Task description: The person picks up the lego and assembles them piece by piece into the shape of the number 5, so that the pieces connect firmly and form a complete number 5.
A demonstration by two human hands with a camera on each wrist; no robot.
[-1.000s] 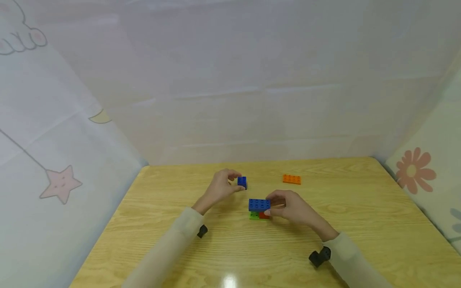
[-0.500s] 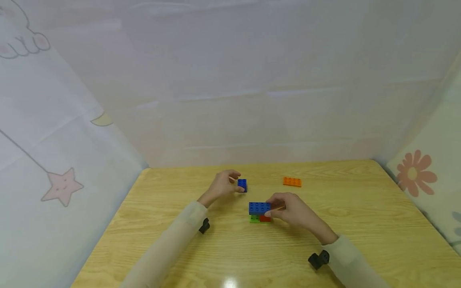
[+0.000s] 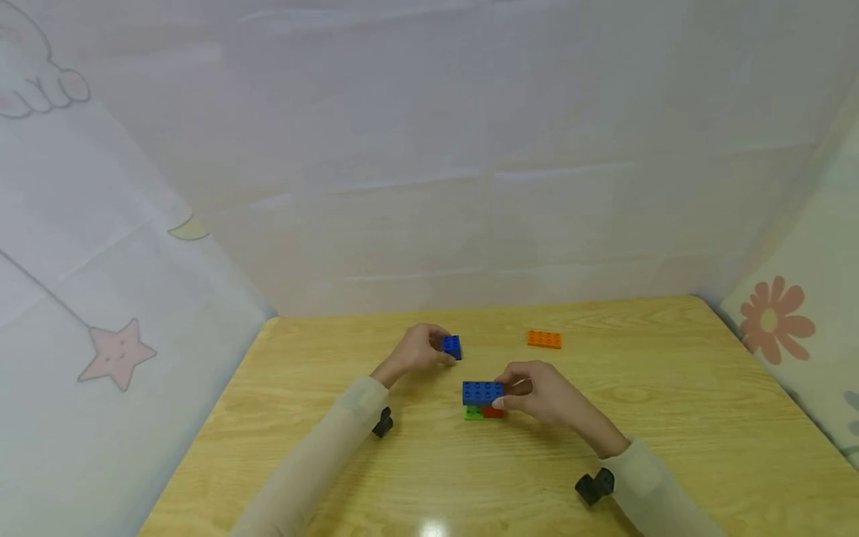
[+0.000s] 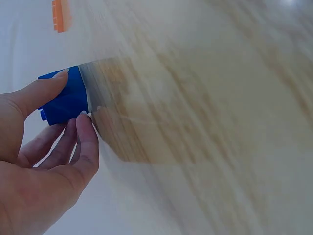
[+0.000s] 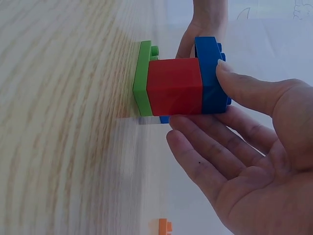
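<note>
Now your left hand (image 3: 414, 350) pinches the small blue brick (image 3: 452, 347) far left on the tabletop (image 3: 671, 418); your right hand (image 3: 543, 394) fingers pinch the blue-topped brick stack (image 3: 482, 400) just nearer, with an orange plate (image 3: 544, 340) far right.

A small blue brick (image 3: 452, 347) sits upright on the bench (image 3: 671, 418), pinched; nearby a stack (image 3: 483, 400) rests: blue plate over red block and green plate.
</note>
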